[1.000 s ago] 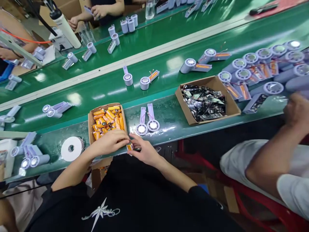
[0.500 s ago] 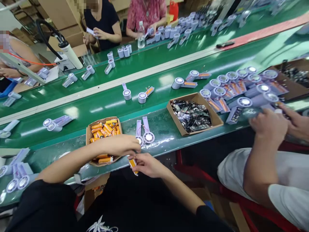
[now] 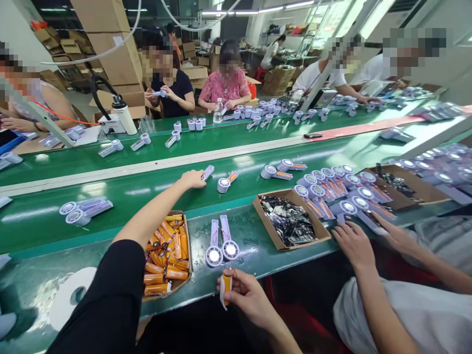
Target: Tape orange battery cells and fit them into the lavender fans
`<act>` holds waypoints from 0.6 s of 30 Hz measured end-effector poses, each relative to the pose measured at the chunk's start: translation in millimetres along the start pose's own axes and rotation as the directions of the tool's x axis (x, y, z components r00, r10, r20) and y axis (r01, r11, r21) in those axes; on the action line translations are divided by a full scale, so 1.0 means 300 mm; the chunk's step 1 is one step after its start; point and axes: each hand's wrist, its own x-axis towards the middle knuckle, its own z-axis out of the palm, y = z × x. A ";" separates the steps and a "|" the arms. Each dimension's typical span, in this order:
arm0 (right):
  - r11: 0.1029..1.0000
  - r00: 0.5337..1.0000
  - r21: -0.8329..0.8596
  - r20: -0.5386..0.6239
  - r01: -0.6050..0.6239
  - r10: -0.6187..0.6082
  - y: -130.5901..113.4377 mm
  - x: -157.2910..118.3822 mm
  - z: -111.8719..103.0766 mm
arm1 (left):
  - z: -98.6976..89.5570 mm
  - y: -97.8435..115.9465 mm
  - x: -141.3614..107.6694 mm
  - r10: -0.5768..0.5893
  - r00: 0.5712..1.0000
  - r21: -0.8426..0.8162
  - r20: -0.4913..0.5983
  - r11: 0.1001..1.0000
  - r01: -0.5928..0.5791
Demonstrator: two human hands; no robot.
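My left hand (image 3: 192, 180) reaches out over the green belt and is closed around the head end of a lavender handheld fan body (image 3: 208, 171), whose handle sticks out to the right. My right hand (image 3: 248, 296) pinches an orange battery (image 3: 227, 282) with a white strip along it, in front of the bench edge. Just beyond it, two open lavender fan bodies (image 3: 230, 250) lie side by side with handles pointing away. Left of them, under my left forearm, a cardboard box (image 3: 190, 255) holds many orange batteries (image 3: 177, 250).
A box of dark circuit boards (image 3: 291, 221) stands right of the fan bodies. Beyond it are rows of fans (image 3: 328, 179) and a co-worker's hands (image 3: 356, 246). A white tape roll (image 3: 61, 300) lies at left. Several people sit across the belt (image 3: 140, 169).
My left hand has moved from beside my right hand out to the belt and onto a fan body. My right hand still holds the battery. The view has tilted up.
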 end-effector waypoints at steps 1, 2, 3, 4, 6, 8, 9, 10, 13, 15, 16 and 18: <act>1.000 1.000 0.002 0.031 -0.004 0.004 -0.020 0.002 -0.019 | 0.005 -0.055 -0.035 0.054 0.998 0.012 0.035 0.998 -0.054; 1.000 0.996 -0.011 0.083 -0.009 0.010 -0.050 0.006 -0.039 | 0.012 -0.115 -0.077 0.098 0.993 0.024 0.071 0.995 -0.100; 0.999 0.988 -0.044 0.153 -0.005 0.012 -0.090 0.015 -0.057 | 0.020 -0.177 -0.122 0.126 0.987 0.038 0.100 0.991 -0.131; 0.995 0.972 -0.098 0.233 0.028 -0.004 -0.137 0.030 -0.071 | 0.031 -0.237 -0.168 0.136 0.983 0.054 0.121 0.988 -0.144; 0.956 0.908 -0.219 0.409 0.197 -0.093 -0.247 0.080 -0.077 | 0.055 -0.336 -0.251 0.111 0.985 0.094 0.129 0.988 -0.124; 0.860 0.807 -0.287 0.551 0.422 -0.212 -0.357 0.155 -0.052 | 0.085 -0.395 -0.301 0.059 0.992 0.129 0.107 0.989 -0.073; 0.811 0.763 -0.297 0.594 0.504 -0.257 -0.404 0.202 -0.030 | 0.101 -0.410 -0.311 0.037 0.995 0.137 0.094 0.989 -0.049; 0.778 0.738 -0.301 0.612 0.551 -0.286 -0.444 0.253 -0.005 | 0.116 -0.416 -0.310 0.021 0.996 0.137 0.082 0.990 -0.032; 0.794 0.791 -0.280 0.492 0.539 -0.364 -0.509 0.433 0.063 | 0.151 -0.403 -0.272 0.001 0.999 0.114 0.054 0.993 -0.007; 0.840 0.845 -0.222 0.347 0.495 -0.406 -0.514 0.567 0.088 | 0.160 -0.386 -0.238 -0.013 0.999 0.099 0.036 0.995 0.010; 0.856 0.864 -0.200 0.286 0.477 -0.415 -0.510 0.635 0.094 | 0.159 -0.380 -0.223 -0.020 0.999 0.091 0.030 0.996 0.017; 0.870 0.884 -0.190 0.216 0.454 -0.414 -0.497 0.765 0.099 | 0.147 -0.379 -0.199 -0.024 0.999 0.071 0.026 0.997 0.022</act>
